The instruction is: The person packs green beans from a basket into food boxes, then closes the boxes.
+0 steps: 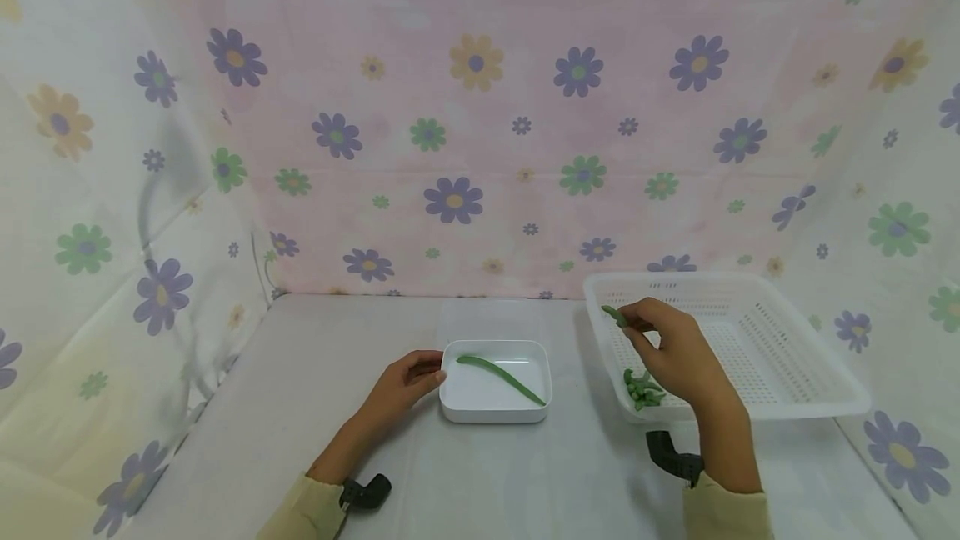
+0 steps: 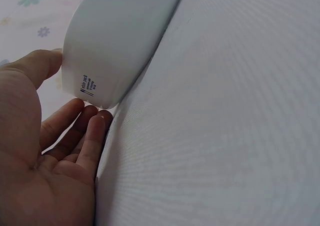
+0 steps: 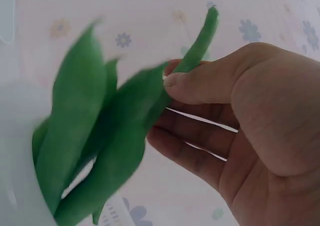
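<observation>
left hand is loosely curled at the white dish, thumb on its left rim, with a long green pod slanted inside, right of the fingers; right hand pinches another pod over the basket, pod bunch just below it

"What sits on the table?"
"A dish, mid-table, one pod slantwise in it, the left hand at its left side."
"And right of that?"
"A basket, with a heap of pods in its near left corner; the right hand is above its left part."
"Behind?"
"A curtain, beyond the table."
</observation>
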A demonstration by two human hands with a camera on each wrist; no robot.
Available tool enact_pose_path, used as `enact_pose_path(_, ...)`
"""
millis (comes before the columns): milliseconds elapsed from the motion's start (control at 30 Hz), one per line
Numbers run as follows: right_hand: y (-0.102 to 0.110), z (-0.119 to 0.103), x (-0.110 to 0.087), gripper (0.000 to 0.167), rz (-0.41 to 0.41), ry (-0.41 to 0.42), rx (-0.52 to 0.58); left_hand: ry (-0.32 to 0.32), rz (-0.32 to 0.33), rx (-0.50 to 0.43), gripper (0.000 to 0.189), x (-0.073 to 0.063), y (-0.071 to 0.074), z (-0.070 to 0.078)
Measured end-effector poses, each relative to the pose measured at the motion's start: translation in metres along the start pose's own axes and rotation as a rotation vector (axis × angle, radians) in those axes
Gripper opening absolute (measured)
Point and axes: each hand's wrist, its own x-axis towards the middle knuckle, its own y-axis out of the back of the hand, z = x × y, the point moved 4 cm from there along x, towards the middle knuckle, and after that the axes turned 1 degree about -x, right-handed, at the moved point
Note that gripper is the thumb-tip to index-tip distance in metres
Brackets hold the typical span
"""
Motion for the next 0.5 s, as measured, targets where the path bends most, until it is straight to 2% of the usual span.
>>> enact_pose_path(200,-0.001,-0.020,0.008,0.033,0.093,0.087,-0.009,-0.014,-0.014,0.009,0.051,0.000,0.000,-0.001)
enact_pose_path(333,-0.003,-0.033,0.012,0.033,0.129,0.115,0.006,-0.032,-0.013,0.015,0.052,0.000,0.001,-0.001)
enact_pose_path(500,-0.005,-0.047,0.016,0.037,0.159,0.148,0.037,-0.015,-0.003,0.017,0.052,0.000,0.001,0.000)
